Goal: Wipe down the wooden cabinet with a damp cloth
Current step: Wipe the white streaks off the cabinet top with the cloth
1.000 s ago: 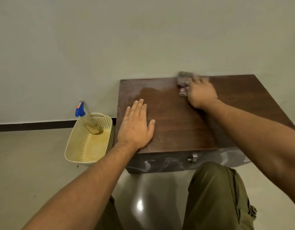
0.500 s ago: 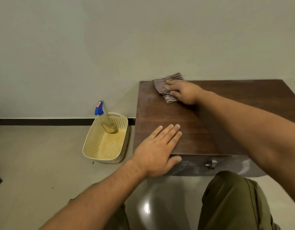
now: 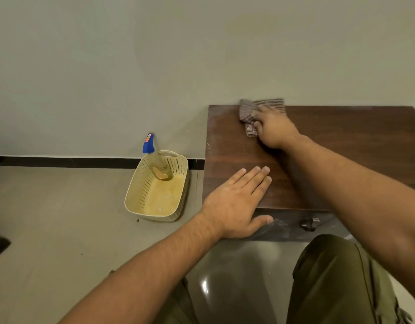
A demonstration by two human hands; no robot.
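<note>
A: Dark brown wooden cabinet top (image 3: 342, 160), right half of the frame, back edge against the pale wall (image 3: 155, 54). Striped grey-brown cloth (image 3: 249, 111) bunched at the top's upper-left corner, partly lapping the back edge.

B: Pinned there under the right hand (image 3: 275, 129), fingers curled and pressed together onto the fabric. Cloth protruding up and left of the fingertips; long axis roughly along the back edge.

A: Left hand (image 3: 234, 202) flat at the near left corner, fingers straight and close together, thumb over the front edge; holding nothing, apparently bracing.

B: Right hand clearly nearer the cloth. Unwiped wood probably lying rightward and toward the lower frame, so next stroke likely drawn that way.

A: Outward: cream perforated plastic basket (image 3: 141, 195) on the floor, left of the cabinet, with a blue-capped spray bottle (image 3: 152, 150) leaning inside.
</note>
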